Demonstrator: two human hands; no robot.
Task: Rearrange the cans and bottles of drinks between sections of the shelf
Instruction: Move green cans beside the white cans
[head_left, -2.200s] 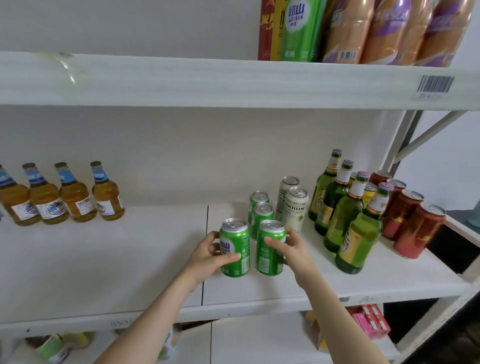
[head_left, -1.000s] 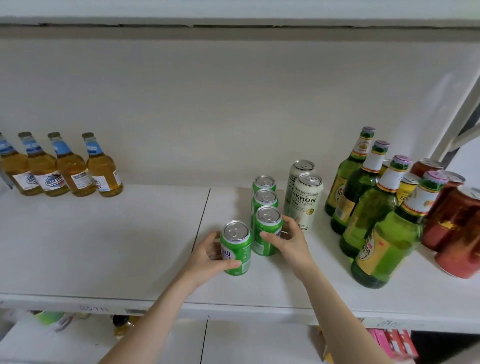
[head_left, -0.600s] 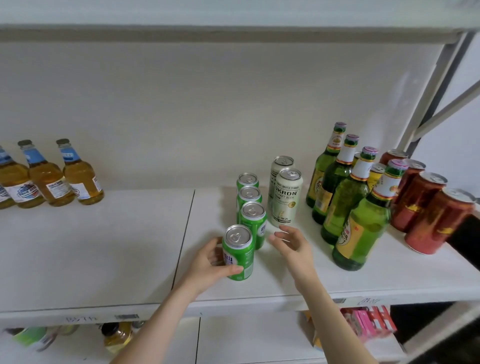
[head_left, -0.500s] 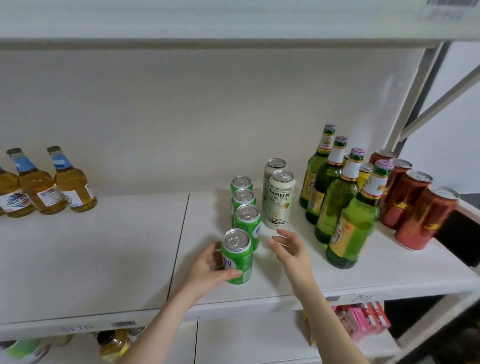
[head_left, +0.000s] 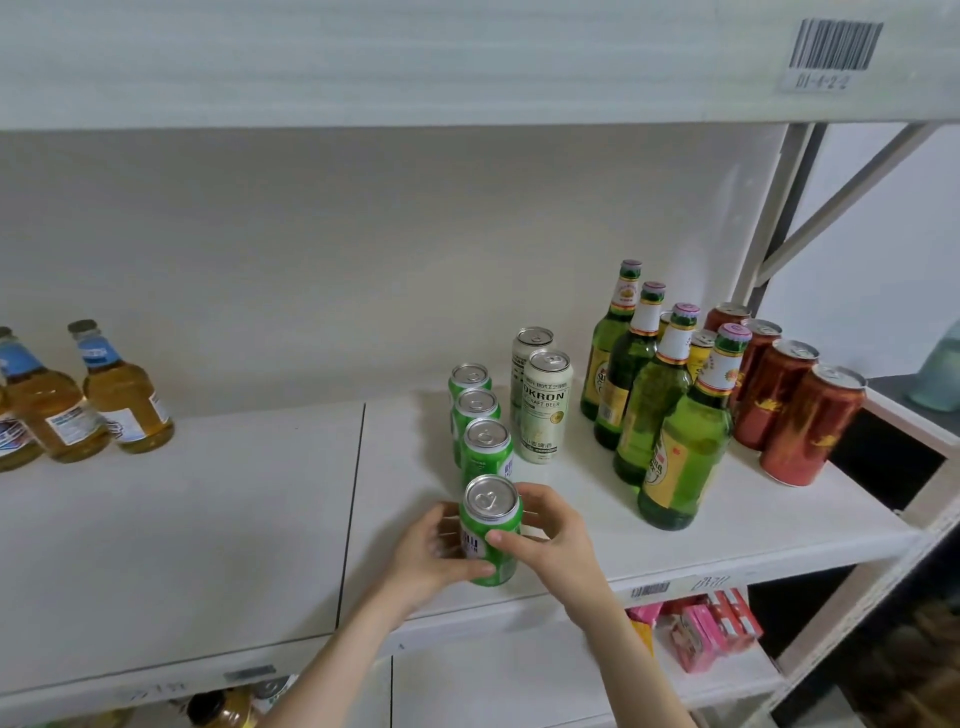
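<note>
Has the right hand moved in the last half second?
Yes. Judged against the shelf seam, the right hand has moved left and now grips the front green can with the left hand.

Front green can: upright, right section of shelf, near front edge | 3 green cans: upright, single file behind it | 2 white cans: upright, just right of file

Only the person's two hands and forearms show. The left hand and right hand are bare, with slim fingers. The left forearm and right forearm are bare too, slender and narrow at the wrists, uncovered from above the shelf's front edge down to the picture's lower border.
</note>
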